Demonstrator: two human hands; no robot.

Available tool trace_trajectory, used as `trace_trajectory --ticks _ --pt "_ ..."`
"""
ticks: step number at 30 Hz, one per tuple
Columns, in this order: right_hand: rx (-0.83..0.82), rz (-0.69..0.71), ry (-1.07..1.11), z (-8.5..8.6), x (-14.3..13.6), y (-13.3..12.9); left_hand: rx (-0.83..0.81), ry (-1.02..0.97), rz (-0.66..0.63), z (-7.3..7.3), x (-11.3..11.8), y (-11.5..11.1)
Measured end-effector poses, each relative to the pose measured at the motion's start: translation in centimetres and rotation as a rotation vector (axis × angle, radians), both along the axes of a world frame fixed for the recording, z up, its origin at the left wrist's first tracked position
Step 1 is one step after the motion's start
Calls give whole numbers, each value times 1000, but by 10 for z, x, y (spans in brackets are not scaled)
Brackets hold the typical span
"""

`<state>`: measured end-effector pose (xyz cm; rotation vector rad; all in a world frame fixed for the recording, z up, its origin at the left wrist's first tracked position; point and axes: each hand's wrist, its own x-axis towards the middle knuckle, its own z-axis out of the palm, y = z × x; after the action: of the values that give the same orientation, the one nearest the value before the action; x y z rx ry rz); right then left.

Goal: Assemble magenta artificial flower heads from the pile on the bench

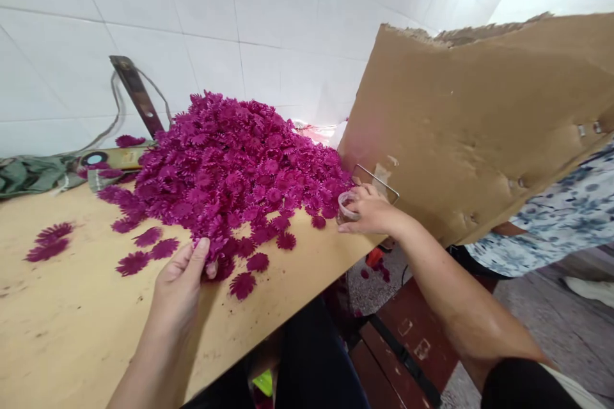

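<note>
A large heap of magenta artificial flower pieces (240, 153) lies on the pale wooden table (57, 319) against the wall. My left hand (185, 275) pinches one magenta flower piece (215, 239) at the heap's front edge, thumb on top. At the heap's right end, my right hand (371, 211) has its fingers around a small clear plastic cup (346, 206); what the cup holds cannot be made out. Several loose flower pieces (242, 284) are scattered on the table between my hands. Two overlapping pieces (49, 241) lie apart at the far left.
A big cardboard sheet (470, 115) stands upright along the right, with a bent metal wire (377, 182) by its lower left. Behind it shows a person's patterned clothing (561, 211). A metal bar (137, 92) and green cloth (33, 172) are at the back left. A dark red bench (403, 345) stands below.
</note>
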<state>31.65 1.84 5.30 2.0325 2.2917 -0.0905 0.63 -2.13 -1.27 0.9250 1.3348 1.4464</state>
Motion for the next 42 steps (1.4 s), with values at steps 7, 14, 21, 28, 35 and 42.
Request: trace_trajectory --ticks 7,14,21,28,35,42 --pt "484 3 526 24 -35 -10 -8 30 -67 11 18 0" --pt "-328 298 1279 -34 -161 -11 76 85 -61 0 15 -1" --pt "-172 294 1273 -40 -182 -11 76 52 -47 -8 3 -5" --pt "99 439 985 -32 -185 -21 43 4 -27 -2 3 -3" --pt "1 370 986 -36 -191 -16 73 74 -121 2 5 -11" --pt "309 50 1064 -43 -178 26 141 114 -16 11 1 -20"
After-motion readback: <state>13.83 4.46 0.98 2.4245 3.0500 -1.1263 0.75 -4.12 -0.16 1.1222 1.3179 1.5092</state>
